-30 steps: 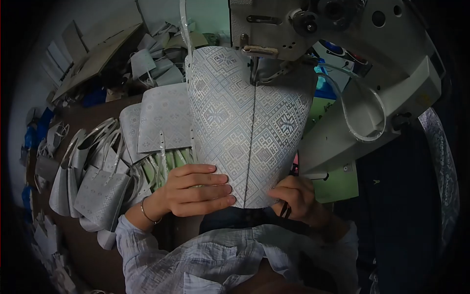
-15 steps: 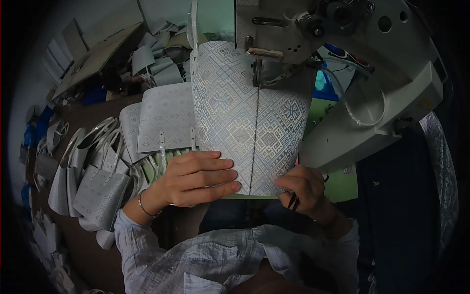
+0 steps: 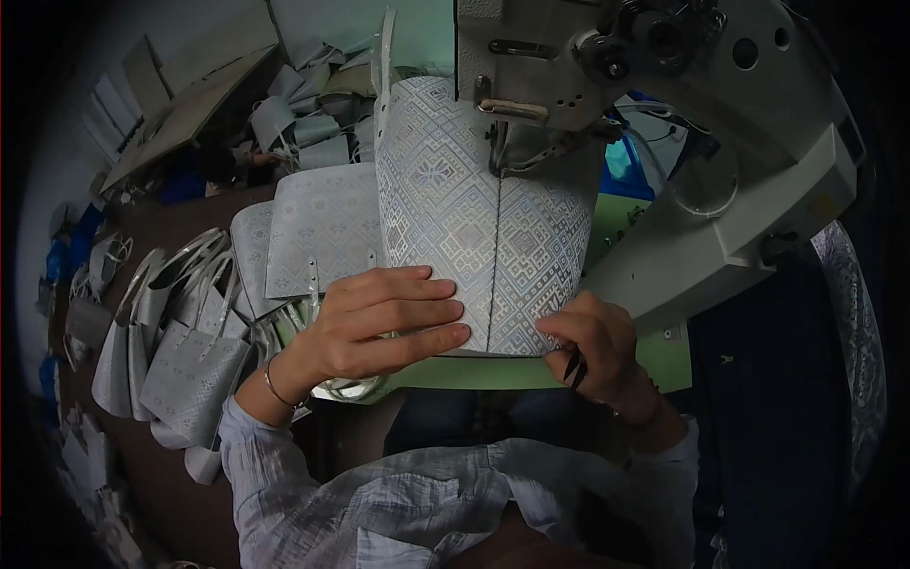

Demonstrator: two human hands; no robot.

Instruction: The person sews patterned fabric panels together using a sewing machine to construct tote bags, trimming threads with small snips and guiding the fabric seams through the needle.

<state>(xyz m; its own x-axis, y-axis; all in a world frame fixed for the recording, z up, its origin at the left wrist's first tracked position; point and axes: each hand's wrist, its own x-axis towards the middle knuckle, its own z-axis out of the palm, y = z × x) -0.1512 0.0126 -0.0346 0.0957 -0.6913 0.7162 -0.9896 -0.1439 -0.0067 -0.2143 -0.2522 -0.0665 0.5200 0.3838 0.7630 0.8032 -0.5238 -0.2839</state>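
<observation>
Bag (image 3: 455, 223) sits under the sewing machine (image 3: 526, 62), inside hidden. Left hand (image 3: 379, 327) lies flat on it, fingers slightly spread. Right hand (image 3: 599, 349) is curled around a dark tool (image 3: 574, 368), touching bag's edge. Handled bags (image 3: 194, 379) pile at left; can't see contents.
</observation>
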